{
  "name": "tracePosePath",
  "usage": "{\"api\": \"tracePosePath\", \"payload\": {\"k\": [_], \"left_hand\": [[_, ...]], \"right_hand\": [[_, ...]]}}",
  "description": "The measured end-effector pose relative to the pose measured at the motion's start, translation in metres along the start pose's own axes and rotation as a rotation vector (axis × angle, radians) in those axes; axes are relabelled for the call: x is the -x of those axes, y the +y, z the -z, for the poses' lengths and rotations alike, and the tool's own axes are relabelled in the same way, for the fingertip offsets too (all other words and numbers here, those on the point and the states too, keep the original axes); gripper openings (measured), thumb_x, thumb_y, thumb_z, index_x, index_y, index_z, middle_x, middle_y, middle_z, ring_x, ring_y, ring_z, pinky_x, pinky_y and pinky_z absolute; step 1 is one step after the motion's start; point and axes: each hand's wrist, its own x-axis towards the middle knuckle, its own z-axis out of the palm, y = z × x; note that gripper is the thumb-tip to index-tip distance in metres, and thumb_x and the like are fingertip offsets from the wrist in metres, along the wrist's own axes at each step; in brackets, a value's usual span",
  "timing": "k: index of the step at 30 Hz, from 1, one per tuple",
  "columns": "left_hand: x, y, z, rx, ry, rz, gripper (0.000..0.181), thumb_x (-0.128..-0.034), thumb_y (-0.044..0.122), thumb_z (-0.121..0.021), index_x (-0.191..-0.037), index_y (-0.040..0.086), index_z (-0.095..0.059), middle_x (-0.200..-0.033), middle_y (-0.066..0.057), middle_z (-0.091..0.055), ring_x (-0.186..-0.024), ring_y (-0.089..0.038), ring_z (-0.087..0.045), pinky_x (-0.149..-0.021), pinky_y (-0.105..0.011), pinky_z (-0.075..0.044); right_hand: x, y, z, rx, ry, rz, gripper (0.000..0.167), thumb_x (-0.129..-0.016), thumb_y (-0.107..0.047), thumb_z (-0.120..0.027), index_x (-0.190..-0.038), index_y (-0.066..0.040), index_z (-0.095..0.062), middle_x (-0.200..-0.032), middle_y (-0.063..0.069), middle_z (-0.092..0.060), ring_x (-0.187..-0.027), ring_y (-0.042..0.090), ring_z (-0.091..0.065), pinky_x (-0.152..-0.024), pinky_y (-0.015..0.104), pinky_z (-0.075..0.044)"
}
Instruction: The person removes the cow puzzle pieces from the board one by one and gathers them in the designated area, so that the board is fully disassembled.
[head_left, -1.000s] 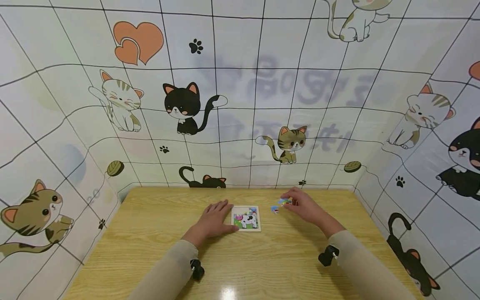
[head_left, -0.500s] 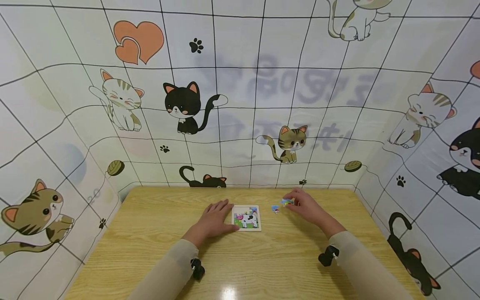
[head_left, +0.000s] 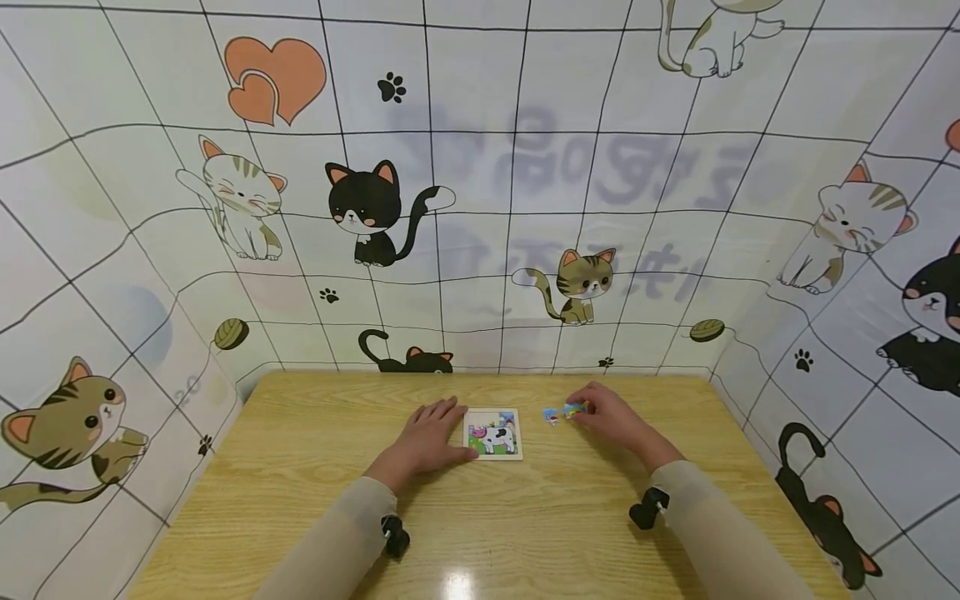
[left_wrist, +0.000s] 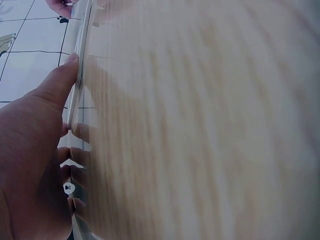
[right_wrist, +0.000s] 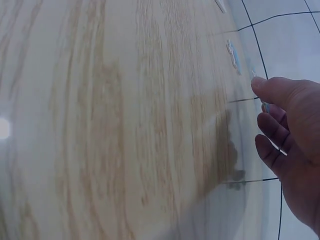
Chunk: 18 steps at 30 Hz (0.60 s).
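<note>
A small framed jigsaw puzzle (head_left: 492, 435) with a cow picture lies on the table, a pale patch showing at its upper left. My left hand (head_left: 429, 440) rests at its left side, fingers extended, thumb at the lower left corner. The left wrist view shows that thumb (left_wrist: 62, 80) against the puzzle's thin edge. To the right, my right hand (head_left: 613, 418) pinches a colourful jigsaw piece (head_left: 573, 410) between thumb and fingers. Beside it, on the puzzle's side, a second jigsaw piece (head_left: 551, 416) lies on the table; the right wrist view catches this loose piece (right_wrist: 233, 56) edge-on.
The wooden table (head_left: 480, 517) carries the puzzle and pieces. A cat-print cloth (head_left: 480, 192) stands behind it and along both sides. Each sleeve bears a small black device, such as the left wrist device (head_left: 395, 536).
My right hand has moved slightly nearer to me with the pinched jigsaw piece, bringing it level with the loose piece. My left hand and the puzzle have stayed put.
</note>
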Motion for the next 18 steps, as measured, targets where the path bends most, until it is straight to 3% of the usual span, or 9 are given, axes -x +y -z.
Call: {"api": "tracePosePath", "payload": {"k": [10, 18], "left_hand": [[0.000, 0.001, 0.000, 0.012, 0.009, -0.008, 0.096, -0.0975, 0.072, -0.072, -0.172, 0.020, -0.042, -0.181, -0.011, -0.030, -0.165, -0.039, -0.028, -0.132, -0.064, -0.021], [-0.001, 0.000, 0.000, 0.006, 0.005, 0.002, 0.096, -0.0976, 0.073, -0.071, -0.173, 0.022, -0.041, -0.181, -0.009, -0.028, -0.166, -0.038, -0.026, -0.133, -0.063, -0.019]], "right_hand": [[-0.006, 0.010, -0.007, 0.010, -0.020, -0.063, 0.021, -0.104, -0.007, -0.079, -0.125, -0.003, -0.078, -0.114, 0.007, -0.065, -0.094, 0.018, -0.058, -0.083, 0.038, -0.054], [-0.006, 0.009, -0.007, 0.029, -0.036, -0.089, 0.021, -0.104, -0.007, -0.078, -0.125, -0.003, -0.079, -0.114, 0.006, -0.065, -0.095, 0.019, -0.059, -0.085, 0.043, -0.055]]}}
